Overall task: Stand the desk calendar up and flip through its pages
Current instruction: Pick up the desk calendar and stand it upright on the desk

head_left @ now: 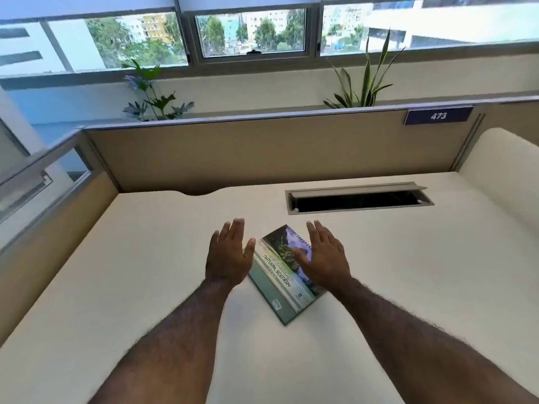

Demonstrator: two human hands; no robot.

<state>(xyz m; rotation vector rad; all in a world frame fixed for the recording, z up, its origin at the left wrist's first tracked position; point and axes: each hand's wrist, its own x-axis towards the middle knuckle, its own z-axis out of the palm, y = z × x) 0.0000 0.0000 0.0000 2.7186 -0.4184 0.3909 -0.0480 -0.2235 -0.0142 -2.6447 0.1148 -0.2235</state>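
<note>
A spiral-bound desk calendar [277,275] lies flat and skewed on the white desk [145,258], its green cover reading "Natural Scenery" with a landscape photo. The wire binding runs along its far right edge. My left hand [229,253] hovers just left of the calendar, palm down, fingers spread, holding nothing. Spread above the calendar's right part, my right hand [325,256] hides some of the cover. I cannot tell whether it touches the cover.
An open cable slot [358,199] with a raised flap sits in the desk behind the calendar. Beige partition walls [262,153] close off the back and left sides. A blue sign reading 473 [438,115] hangs top right. Plants stand behind the partition below the windows.
</note>
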